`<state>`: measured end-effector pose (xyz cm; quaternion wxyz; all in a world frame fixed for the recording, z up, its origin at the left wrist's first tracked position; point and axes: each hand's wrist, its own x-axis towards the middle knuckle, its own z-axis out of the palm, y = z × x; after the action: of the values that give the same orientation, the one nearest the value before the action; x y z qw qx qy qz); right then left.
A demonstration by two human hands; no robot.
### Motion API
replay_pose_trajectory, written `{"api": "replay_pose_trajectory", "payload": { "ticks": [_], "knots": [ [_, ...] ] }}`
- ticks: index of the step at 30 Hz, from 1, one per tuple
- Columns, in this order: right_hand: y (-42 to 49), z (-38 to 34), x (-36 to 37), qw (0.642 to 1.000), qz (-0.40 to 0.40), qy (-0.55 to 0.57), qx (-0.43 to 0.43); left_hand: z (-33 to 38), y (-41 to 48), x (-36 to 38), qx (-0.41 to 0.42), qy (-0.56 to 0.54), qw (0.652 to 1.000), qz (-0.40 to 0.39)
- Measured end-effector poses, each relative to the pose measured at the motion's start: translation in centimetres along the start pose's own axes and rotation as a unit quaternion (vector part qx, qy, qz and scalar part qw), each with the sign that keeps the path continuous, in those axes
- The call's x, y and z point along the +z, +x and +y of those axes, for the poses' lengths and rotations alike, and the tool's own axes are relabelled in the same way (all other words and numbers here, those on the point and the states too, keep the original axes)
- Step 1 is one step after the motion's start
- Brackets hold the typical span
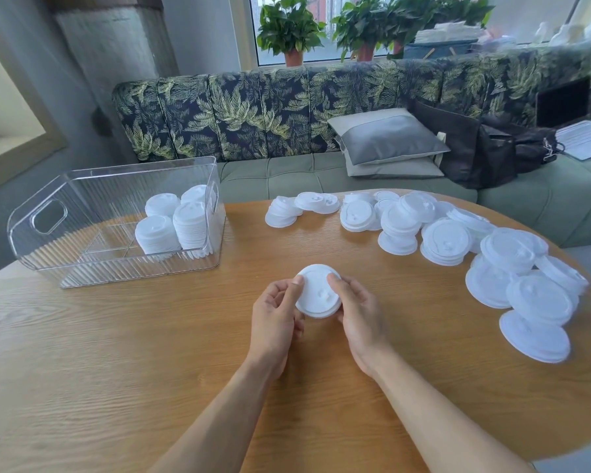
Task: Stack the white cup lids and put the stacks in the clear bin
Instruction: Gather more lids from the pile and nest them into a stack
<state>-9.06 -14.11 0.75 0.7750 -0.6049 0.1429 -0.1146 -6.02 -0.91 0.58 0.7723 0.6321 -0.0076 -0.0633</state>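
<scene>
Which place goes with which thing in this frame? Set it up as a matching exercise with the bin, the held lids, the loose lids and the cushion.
Things
1. clear bin
2. held lids
3. loose lids
4. grey cushion

Places
a. on the sofa
b. spread over the far right part of the table
c. on the table's left side
d. between the left hand and the right hand

Pairs: 1-c, 2-d, 3-b, 4-a

Before us we have a wooden table (116, 370). Behind it we see a leaf-print sofa (253, 114) bearing two grey cushions (389, 138) and a black bag (475, 151). Potted plants (289, 25) line the windowsill.
</scene>
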Motion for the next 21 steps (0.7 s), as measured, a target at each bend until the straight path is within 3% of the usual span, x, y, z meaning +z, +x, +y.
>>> {"api": "replay_pose_trajectory", "payload": {
  "ticks": [10, 17, 21],
  "knots": [
    [-0.1, -0.2, -0.2, 1.0, 0.016, 0.005, 0.009, 0.0, -0.4, 0.1, 0.005, 0.02, 1.0, -0.014],
    [0.5, -0.8, -0.6, 0.995, 0.101, 0.011, -0.017, 0.0, -0.2, 0.9, -0.003, 0.028, 0.999, -0.021],
    [1.6, -1.1, -2.8, 0.983, 0.174, -0.042, -0.051, 0.0, 0.0, 1.9, -0.015, 0.035, 0.999, -0.031]
  ]
}}
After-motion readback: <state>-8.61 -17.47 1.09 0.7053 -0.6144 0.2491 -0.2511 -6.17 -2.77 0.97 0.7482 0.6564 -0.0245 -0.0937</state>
